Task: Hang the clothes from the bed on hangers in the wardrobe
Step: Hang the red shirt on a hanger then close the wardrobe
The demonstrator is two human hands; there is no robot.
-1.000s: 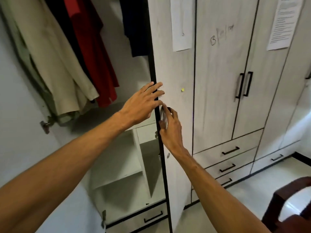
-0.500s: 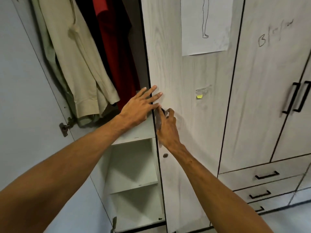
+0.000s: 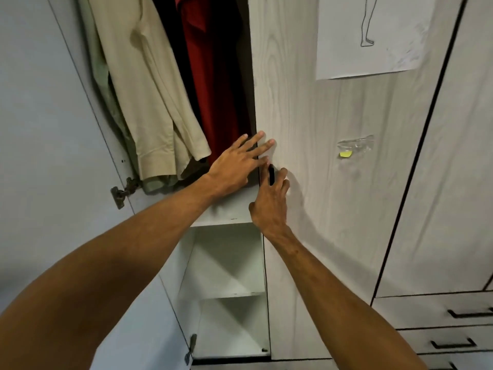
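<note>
head view: a pale door [image 3: 306, 124], a drawn sheet [image 3: 373, 36] taped on it, stands right of the open bay. left hand [image 3: 236, 166] lies flat on its edge, fingers straight; right hand [image 3: 269, 206] curls its fingers round the black handle [image 3: 271, 176]. beige shirt [image 3: 149, 102] and red garment [image 3: 213, 76] hang straight down inside above a shelf [image 3: 226, 212], tops cut off.

Your right hand [image 3: 269, 206] hides most of the black door handle [image 3: 271, 175]; the hanging clothes [image 3: 149, 89] and taped drawing [image 3: 373, 36] run off the top edge.
</note>
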